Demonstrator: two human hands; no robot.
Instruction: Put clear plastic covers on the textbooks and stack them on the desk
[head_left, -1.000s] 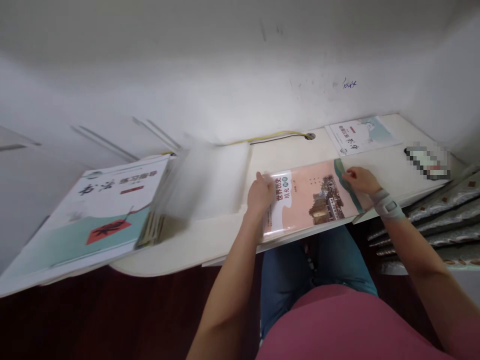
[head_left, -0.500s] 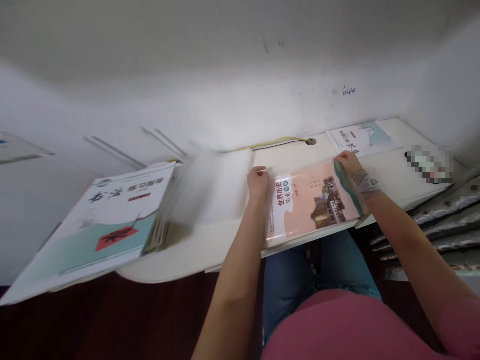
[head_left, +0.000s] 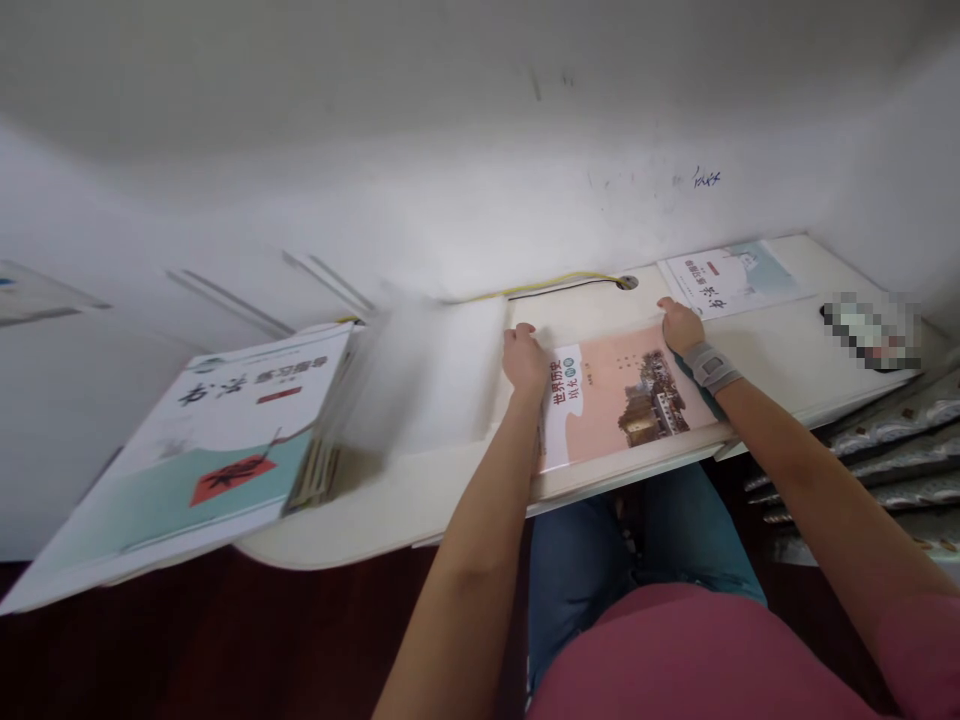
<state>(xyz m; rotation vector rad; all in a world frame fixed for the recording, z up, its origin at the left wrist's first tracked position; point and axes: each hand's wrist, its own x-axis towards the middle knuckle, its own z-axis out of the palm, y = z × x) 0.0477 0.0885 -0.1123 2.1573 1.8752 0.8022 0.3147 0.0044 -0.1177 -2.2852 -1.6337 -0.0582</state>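
A pink history textbook in a clear cover lies flat on the white desk in front of me. My left hand rests on its far left corner, fingers curled over the edge. My right hand, with a grey band at the wrist, presses the far right corner, fingers bent down on the book's edge. Both hands hold the book against the desk.
A stack of books with a white and teal cover on top sits at the left. A white sheet lies beside it. A thin workbook rests at the far right, a yellow cable along the wall, patterned cushions to the right.
The pink book has slid away from me, further onto the desk. Both hands have moved with it from its near part to its far corners.
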